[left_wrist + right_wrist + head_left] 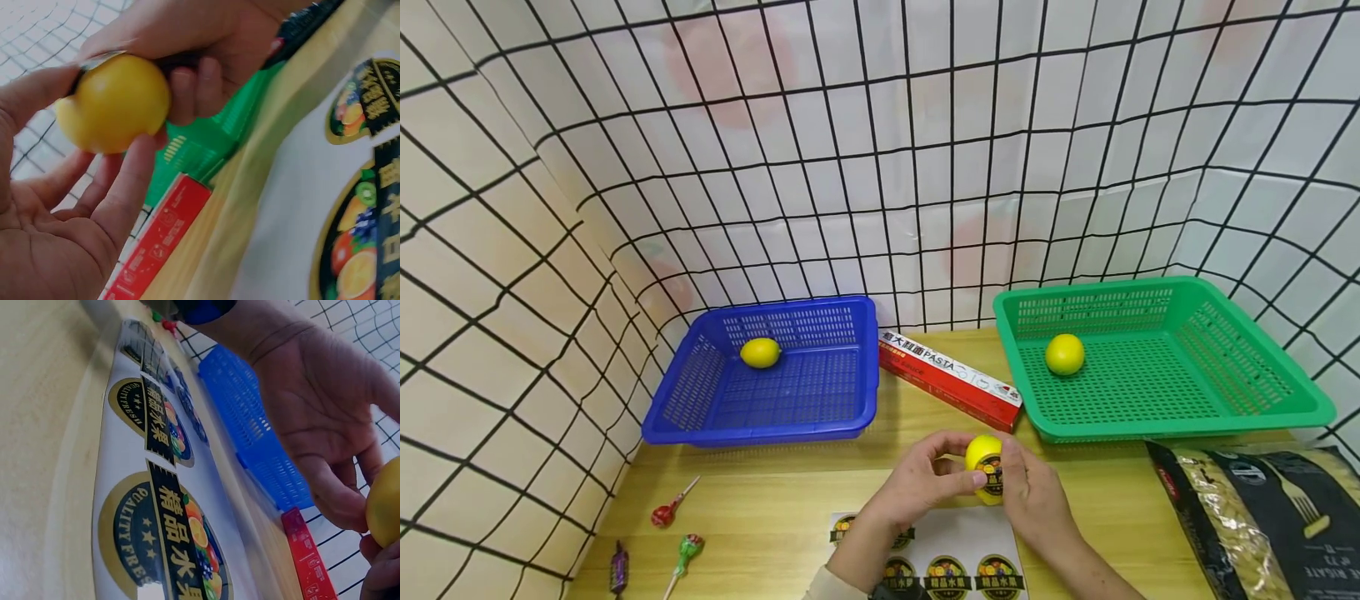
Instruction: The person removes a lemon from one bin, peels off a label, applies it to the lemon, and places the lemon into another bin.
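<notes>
Both hands hold one yellow lemon (981, 454) just above the wooden table (760, 508), over a white sheet of round fruit stickers (943, 562). A dark round sticker (992, 477) sits on the lemon's front. My left hand (964, 463) grips it from the left, thumb on the sticker's edge. My right hand (1009, 472) curls over its right side. In the left wrist view the lemon (115, 112) lies between the left fingers (125, 187) and the right fingers (187, 87). The right wrist view shows the lemon's edge (384, 503) and the sticker sheet (162, 519).
A blue basket (850, 417) at the back left holds a lemon (760, 352). A green basket (1262, 400) at the back right holds another (1064, 354). A red pasta box (951, 379) lies between them. A dark pasta bag (1262, 517) is at the right, lollipops (673, 504) at the left.
</notes>
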A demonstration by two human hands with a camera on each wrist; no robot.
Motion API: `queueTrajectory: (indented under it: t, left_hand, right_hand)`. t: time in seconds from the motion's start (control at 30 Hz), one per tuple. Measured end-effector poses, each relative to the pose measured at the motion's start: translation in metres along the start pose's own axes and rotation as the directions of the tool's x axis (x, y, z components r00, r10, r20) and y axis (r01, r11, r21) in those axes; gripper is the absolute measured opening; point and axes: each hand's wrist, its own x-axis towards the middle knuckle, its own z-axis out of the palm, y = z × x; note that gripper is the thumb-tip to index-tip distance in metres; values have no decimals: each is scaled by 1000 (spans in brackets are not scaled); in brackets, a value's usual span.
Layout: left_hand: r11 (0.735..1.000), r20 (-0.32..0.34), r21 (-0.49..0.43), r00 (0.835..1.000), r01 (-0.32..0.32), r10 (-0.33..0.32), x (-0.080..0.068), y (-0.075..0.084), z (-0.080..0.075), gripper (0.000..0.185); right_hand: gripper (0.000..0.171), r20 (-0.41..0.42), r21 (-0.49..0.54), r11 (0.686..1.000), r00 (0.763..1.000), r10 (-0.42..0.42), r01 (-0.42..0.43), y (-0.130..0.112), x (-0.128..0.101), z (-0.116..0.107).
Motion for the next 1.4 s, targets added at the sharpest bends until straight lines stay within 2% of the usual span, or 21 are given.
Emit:
queueTrajectory:
  t: [0.07,0.13,0.27,0.37,0.47,0.57,0.67,0.93,1.07,1.17,1.27,1.4]
  left_hand:
    - [996,-55,90,998,-12,17,0,-1,8,45]
    - [980,-117,197,992,-18,42,0,-2,17,49]
    - [921,-236,388,968,14,85,1,-7,33,51]
    - [893,-274,449,956,34,101,1,-10,38,46]
    - [889,-263,458,957,13,121,0,-13,38,41]
    - [891,-243,454,960,-16,141,0,-15,37,39]
    - [876,-224,480,960,-42,169,1,-16,35,38]
    - [868,-186,490,963,-82,197,3,-15,29,40]
    - [887,-189,458,968,-63,166,2,-14,26,50]
    - [910,-210,414,970,-22,119,1,-11,25,59]
    - [923,-223,385,971,7,86,0,-9,25,63]
    - [934,-238,356,970,34,56,-2,-6,25,63]
  right_hand:
    - [50,-3,12,1000,1000,21,-21,-1,-1,0]
    - [48,-21,19,1000,1000,14,-14,-1,-2,2]
    - [39,-80,13,996,993,-83,84,0,-5,7]
    - [36,-117,-9,989,983,-145,145,-1,-7,10]
    - [37,-127,-2,992,983,-129,130,-3,-8,9]
    - [42,-104,37,997,992,-71,75,-4,-9,8]
    - [46,-82,70,997,996,-21,27,-5,-8,7]
    - [49,-56,82,996,997,50,-45,-5,-3,5]
    - [50,-6,147,982,993,117,-114,-6,-2,2]
    - [50,26,184,970,988,155,-157,-7,-2,0]
    - [52,42,205,961,982,184,-188,-9,-1,-1]
    - [51,86,231,955,981,171,-187,-11,-1,-2]
